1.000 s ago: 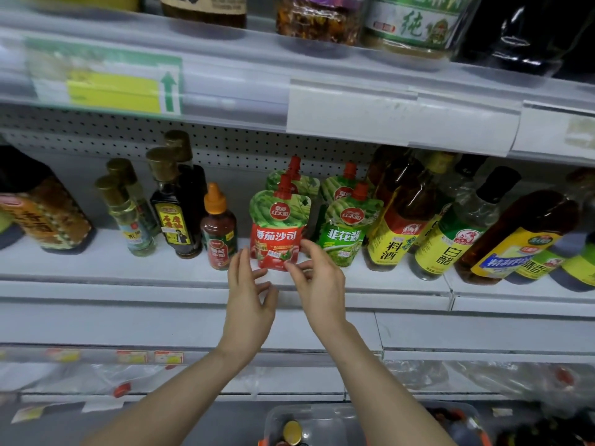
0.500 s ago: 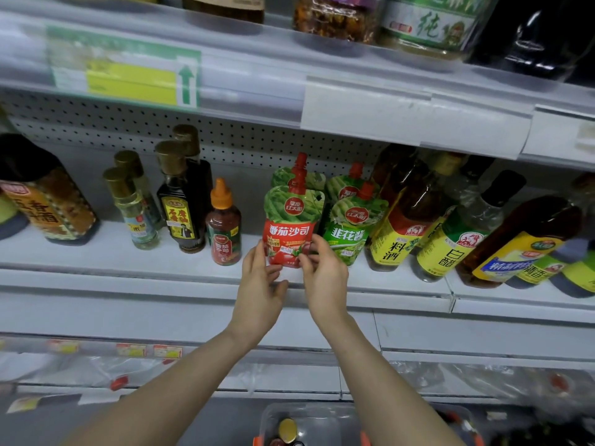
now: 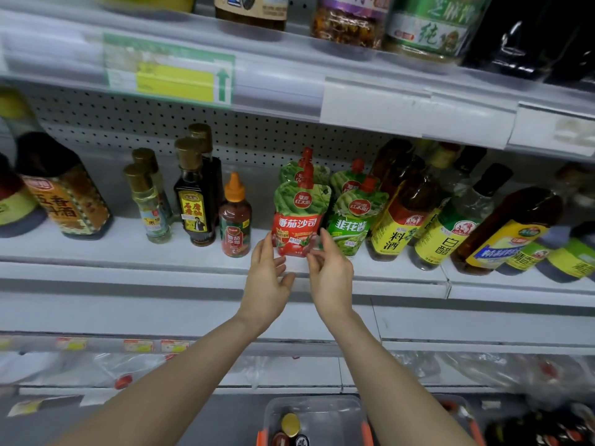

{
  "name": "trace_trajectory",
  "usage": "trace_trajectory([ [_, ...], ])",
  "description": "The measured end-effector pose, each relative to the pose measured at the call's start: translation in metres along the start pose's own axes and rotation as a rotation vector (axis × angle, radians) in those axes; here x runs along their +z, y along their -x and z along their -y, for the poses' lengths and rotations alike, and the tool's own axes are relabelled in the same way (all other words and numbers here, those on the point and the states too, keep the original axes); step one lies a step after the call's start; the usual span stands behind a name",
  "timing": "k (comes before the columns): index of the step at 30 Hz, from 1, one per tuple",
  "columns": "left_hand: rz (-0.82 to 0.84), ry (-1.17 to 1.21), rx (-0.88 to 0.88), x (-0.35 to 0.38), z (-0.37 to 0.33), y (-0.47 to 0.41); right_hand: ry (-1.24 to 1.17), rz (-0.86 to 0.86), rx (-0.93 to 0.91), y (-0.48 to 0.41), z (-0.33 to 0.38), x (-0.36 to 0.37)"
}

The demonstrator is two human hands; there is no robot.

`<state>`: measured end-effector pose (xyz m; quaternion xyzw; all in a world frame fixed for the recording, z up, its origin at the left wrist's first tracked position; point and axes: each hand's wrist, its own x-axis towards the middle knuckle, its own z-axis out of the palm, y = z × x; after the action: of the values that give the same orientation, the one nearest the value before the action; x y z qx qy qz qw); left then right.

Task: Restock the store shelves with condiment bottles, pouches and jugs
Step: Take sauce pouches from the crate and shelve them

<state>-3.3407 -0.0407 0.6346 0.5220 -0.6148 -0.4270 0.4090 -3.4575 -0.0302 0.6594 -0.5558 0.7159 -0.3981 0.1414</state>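
Observation:
A red tomato sauce pouch (image 3: 297, 220) with a red spout stands upright near the front of the middle shelf (image 3: 154, 252); another pouch stands right behind it. My left hand (image 3: 267, 278) has straight fingers touching the pouch's lower left corner. On the other side, my right hand (image 3: 330, 272) has its index finger against the lower right corner, the other fingers loosely bent. Neither hand wraps around the pouch.
Green pouches (image 3: 352, 220) stand to the right of the red one, an orange-capped sauce bottle (image 3: 235, 220) to its left. Tilted cooking wine (image 3: 397, 220) and vinegar bottles (image 3: 450, 226) fill the right side. A clear bin (image 3: 351, 413) with bottles sits below.
Both hands moved in to the base of the red pouch, and the fingers have since loosened at its lower corners. The pouch stands a little straighter.

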Motion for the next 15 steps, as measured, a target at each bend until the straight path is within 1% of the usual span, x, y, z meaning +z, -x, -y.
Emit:
trace_trajectory([
  [3, -0.001, -0.020, 0.038, -0.010, 0.000, 0.010, -0.021, -0.060, 0.013, 0.016, 0.002, -0.004],
  [6, -0.011, -0.040, 0.085, -0.016, 0.004, 0.027, -0.016, -0.074, 0.039, 0.039, 0.000, -0.007],
  [10, 0.005, 0.011, 0.134, -0.017, 0.009, 0.050, 0.010, -0.081, 0.052, 0.069, -0.010, -0.012],
  [15, 0.080, 0.001, 0.055, -0.001, 0.025, 0.088, 0.073, -0.006, 0.118, 0.116, -0.038, -0.025],
])
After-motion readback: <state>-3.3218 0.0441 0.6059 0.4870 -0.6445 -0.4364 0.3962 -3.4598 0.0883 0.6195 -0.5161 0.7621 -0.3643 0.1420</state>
